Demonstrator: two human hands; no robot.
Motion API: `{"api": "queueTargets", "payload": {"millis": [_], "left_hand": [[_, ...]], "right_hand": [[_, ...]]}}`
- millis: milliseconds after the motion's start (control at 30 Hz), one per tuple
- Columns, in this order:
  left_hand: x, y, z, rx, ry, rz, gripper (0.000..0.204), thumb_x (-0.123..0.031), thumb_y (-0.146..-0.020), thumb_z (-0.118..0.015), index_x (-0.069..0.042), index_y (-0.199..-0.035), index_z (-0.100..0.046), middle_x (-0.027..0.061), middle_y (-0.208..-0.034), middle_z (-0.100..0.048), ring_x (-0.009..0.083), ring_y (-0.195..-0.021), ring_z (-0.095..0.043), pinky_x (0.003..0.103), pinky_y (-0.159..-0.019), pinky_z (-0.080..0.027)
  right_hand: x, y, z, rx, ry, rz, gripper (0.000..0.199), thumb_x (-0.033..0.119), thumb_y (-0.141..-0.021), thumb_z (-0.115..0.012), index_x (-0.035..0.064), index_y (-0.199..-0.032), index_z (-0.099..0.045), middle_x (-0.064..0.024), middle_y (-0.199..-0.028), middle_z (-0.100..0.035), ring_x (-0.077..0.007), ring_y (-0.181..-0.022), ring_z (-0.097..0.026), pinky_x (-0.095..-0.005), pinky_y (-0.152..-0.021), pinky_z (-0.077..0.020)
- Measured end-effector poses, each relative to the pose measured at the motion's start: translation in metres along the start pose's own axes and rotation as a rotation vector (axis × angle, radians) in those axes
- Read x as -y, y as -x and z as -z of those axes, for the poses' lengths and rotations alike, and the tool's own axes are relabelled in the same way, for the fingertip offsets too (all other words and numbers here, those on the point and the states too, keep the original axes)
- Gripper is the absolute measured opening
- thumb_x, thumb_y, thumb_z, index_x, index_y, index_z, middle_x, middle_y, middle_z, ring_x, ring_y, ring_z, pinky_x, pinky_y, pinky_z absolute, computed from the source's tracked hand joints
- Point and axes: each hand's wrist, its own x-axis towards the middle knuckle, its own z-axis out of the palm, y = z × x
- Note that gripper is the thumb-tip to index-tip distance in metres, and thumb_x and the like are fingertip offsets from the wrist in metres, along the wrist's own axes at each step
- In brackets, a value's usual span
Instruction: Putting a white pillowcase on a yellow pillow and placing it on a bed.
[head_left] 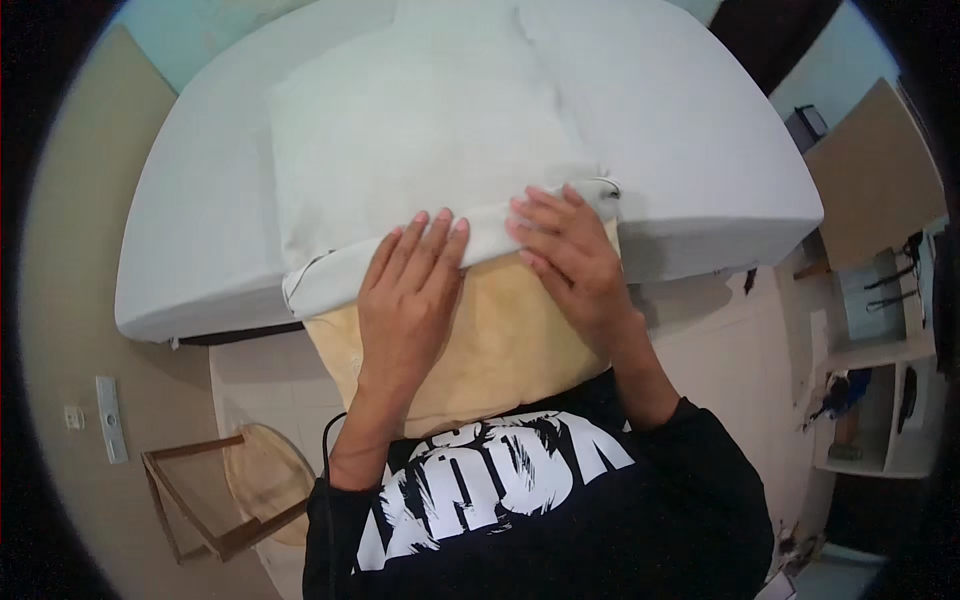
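White pillowcase (430, 140) is kinda covered along its folded edge by left hand (410, 290) and right hand (577, 258), grips flat, wide.

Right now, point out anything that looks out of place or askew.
At lower left, a brown wooden frame looks slanted, partly hiding a yellowish item, though the lens may exaggerate the slant. The white cover covers only part of the yellow pillow, its edge folded under the left hand and right hand.

The left hand (408, 295) points forward, palm down, fingers (432, 243) nearly straight. The right hand (578, 262), palm down, angles leftward, its fingers loosely spread. Both forearms (368, 435) slant inward.
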Motion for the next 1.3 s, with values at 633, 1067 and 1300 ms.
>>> {"api": "queueTargets", "payload": {"millis": [633,1067,1300], "left_hand": [[-0.022,-0.028,-0.019,0.009,0.123,0.029,0.047,-0.013,-0.083,-0.066,-0.010,-0.129,-0.055,0.0096,-0.131,-0.054,0.0296,-0.121,-0.049,0.042,-0.101,-0.037],[-0.011,-0.030,0.013,0.004,0.168,0.202,0.036,-0.023,-0.081,-0.070,-0.007,-0.112,-0.064,0.0077,-0.093,-0.055,0.0243,-0.089,-0.050,0.036,-0.086,-0.037],[0.011,-0.012,0.028,0.048,0.245,0.276,0.033,-0.021,-0.072,-0.076,-0.008,-0.100,-0.066,0.0051,-0.083,-0.052,0.0227,-0.083,-0.049,0.035,-0.083,-0.035]], "right_hand": [[-0.106,0.037,0.025,-0.153,-0.616,-0.604,0.018,0.012,-0.097,-0.051,-0.0002,-0.104,-0.062,0.0042,-0.083,-0.056,-0.0046,-0.080,-0.045,-0.0201,-0.072,-0.0382],[-0.065,0.003,0.045,0.001,-0.367,-0.257,0.035,0.016,-0.081,-0.070,0.0046,-0.114,-0.064,-0.0071,-0.111,-0.059,-0.0191,-0.107,-0.051,-0.0332,-0.094,-0.0403],[-0.049,-0.011,0.046,0.160,-0.219,-0.263,0.032,0.013,-0.075,-0.073,0.0010,-0.103,-0.063,-0.0078,-0.092,-0.052,-0.0231,-0.092,-0.051,-0.0330,-0.084,-0.0424]]}}
